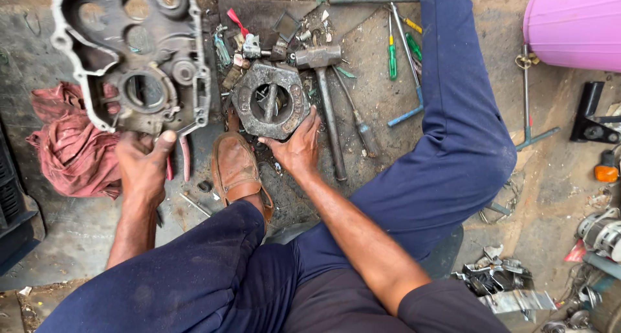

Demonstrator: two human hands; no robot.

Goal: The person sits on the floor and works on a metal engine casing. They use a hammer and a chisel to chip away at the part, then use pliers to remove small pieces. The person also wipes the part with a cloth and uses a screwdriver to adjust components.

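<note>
I sit on the ground with my legs in blue trousers. My left hand (pixel 143 161) grips the lower edge of a large grey engine case cover (pixel 132 55), which stands tilted toward me at the upper left. My right hand (pixel 297 145) holds the near rim of a thick round metal ring block (pixel 270 100) with a hole through its middle, lying flat on the ground. My brown shoe (pixel 236 168) rests just below the ring block, between my two hands.
A hammer (pixel 326 94) lies right of the ring block, with green-handled screwdrivers (pixel 392 55) and other tools beyond. A red rag (pixel 68 145) sits at the left, a pink container (pixel 572 22) at the top right, and loose metal parts (pixel 501 281) at the lower right.
</note>
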